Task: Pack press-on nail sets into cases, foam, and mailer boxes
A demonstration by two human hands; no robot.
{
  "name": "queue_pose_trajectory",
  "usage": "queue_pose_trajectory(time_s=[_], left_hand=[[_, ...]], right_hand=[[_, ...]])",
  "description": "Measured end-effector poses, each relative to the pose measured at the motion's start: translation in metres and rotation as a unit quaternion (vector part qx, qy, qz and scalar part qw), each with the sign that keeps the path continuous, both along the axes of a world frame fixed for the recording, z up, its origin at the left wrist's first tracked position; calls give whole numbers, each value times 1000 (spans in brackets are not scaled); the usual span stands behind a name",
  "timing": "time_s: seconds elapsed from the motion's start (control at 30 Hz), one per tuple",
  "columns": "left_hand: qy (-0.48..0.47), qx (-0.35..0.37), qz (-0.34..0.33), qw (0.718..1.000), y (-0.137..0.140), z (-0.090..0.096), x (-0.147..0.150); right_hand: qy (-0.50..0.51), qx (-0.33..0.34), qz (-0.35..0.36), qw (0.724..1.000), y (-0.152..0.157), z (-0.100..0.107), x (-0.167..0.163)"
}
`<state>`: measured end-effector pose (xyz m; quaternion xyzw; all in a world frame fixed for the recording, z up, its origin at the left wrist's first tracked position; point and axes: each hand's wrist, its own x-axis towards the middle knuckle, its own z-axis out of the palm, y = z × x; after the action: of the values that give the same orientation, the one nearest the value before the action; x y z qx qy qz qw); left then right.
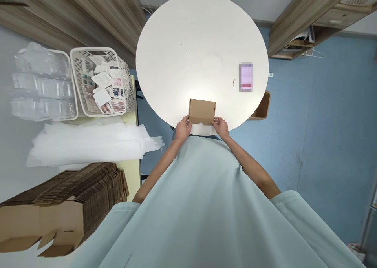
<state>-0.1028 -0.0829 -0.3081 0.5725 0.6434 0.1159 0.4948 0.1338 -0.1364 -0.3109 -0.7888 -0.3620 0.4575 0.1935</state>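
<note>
Fingers (189,124) of the left hand (183,130) curl close against the lower left corner of a small brown box (202,110), thumb and fingertips drawn together on its edge. The right hand (222,127) mirrors it, its fingers narrowed onto the lower right corner, so the box is held between the two. It sits at the near edge of a round white table (194,28), just in front of the person, who wears a loose pale green shirt (218,205). The top of the box looks plain brown, and I can see a small curved notch in the edge facing the person.

Toward the right side of the table lies a lilac rectangle (246,77), blurred into coarse squares; it has a blue strip at the top and a red band low down, but any writing there is unreadable. A small dark mark is on the tabletop near it.

To the left, on a pale yellow table (134,181), a white basket (127,85) holds many small packets (103,81), some white, some pink or dark; their print is too small for me to read. Beside it are clear plastic containers (43,83). Nearer the person come a pile of white sheets (88,142) and a thick stack of folded cardboard (100,189). The floor (326,115) is blue.
</note>
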Motion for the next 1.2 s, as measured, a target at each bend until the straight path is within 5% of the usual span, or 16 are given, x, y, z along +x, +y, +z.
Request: queue_pose_trajectory(time_s=[0.4, 0.63, 0.77, 1.2], left_hand=[[-37, -19, 40, 998, 2, -3, 1], [-40, 39, 71, 996, 0, 33, -3], [-54, 31, 92, 994, 2, 49, -4], [-153, 16, 32, 988, 30, 19, -4]], right_hand=[[-34, 26, 51, 998, 10, 5, 3], [18, 130, 20, 991, 8, 41, 11], [10, 108, 6, 994, 9, 57, 18], [91, 122, 6, 988, 28, 36, 25]])
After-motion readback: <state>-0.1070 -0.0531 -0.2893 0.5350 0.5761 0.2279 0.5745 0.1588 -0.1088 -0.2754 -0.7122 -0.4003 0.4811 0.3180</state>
